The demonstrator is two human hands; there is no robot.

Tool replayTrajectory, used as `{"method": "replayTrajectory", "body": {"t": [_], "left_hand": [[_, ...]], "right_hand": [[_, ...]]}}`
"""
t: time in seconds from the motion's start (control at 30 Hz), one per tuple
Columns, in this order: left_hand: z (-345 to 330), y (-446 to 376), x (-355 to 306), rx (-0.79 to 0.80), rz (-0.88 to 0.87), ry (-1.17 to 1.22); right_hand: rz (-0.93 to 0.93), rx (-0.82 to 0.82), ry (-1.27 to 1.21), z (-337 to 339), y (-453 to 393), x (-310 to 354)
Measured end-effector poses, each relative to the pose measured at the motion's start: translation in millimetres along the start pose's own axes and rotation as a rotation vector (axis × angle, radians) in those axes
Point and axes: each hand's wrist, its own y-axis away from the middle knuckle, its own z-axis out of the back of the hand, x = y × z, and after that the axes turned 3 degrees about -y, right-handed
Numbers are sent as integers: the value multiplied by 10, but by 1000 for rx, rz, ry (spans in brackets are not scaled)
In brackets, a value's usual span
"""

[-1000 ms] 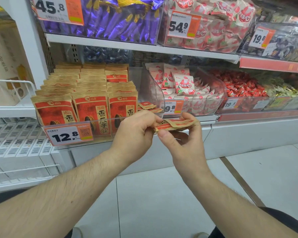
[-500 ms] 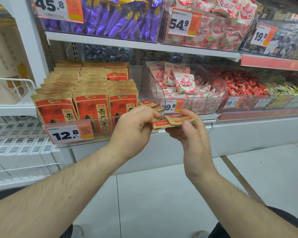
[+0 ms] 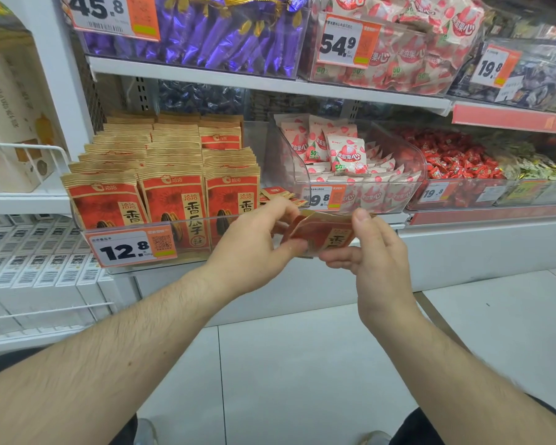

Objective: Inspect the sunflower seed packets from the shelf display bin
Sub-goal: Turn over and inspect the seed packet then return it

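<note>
Packet (image 3: 323, 234): small red and tan sunflower seed packet, held in front of the shelf, just below the bin's front edge; printed face turned toward the camera, tilted
Left hand (image 3: 254, 242): fingers curled, pinching the packet's left side; thumb under the lower left corner
Right hand (image 3: 374, 252): thumb on the packet's upper right edge, fingers curled beneath its lower edge; clamped on it
Bin (image 3: 142, 226): clear plastic, on the lower shelf; rows of upright larger seed packets (image 3: 174, 200) fill its left part; a few small packets (image 3: 278, 192) lie flat at its right end
Tag (image 3: 132, 248): orange and white, reads 12.8, on the bin's front
Neighbours: pink sweets bin (image 3: 360, 194) just right; red candies (image 3: 456, 159) further right
</note>
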Motion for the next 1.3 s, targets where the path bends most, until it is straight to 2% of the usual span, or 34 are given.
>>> {"method": "replayTrajectory", "body": {"t": [0.07,0.13,0.27,0.33,0.47,0.57,0.83,1.3], "left_hand": [[11,16,-25,113,70,-71],[-1,30,-43,161,102,-99],[-5,3,-39,115,153,-30],[12,-20,-48,46,210,173],[80,-68,-189,-16,388,754],[127,-80,-280,3,458,871],[162,-72,-280,43,492,893],[204,-91,-227,42,510,859]], "right_hand": [[-51,1,0,18,-13,32],[-90,-2,-7,23,-14,52],[-61,11,-22,12,-27,71],[82,6,88,40,-36,48],[582,12,496,119,-25,22],[764,70,609,103,-33,-4],[909,100,631,78,-62,-23],[901,164,566,121,-102,-42]]}}
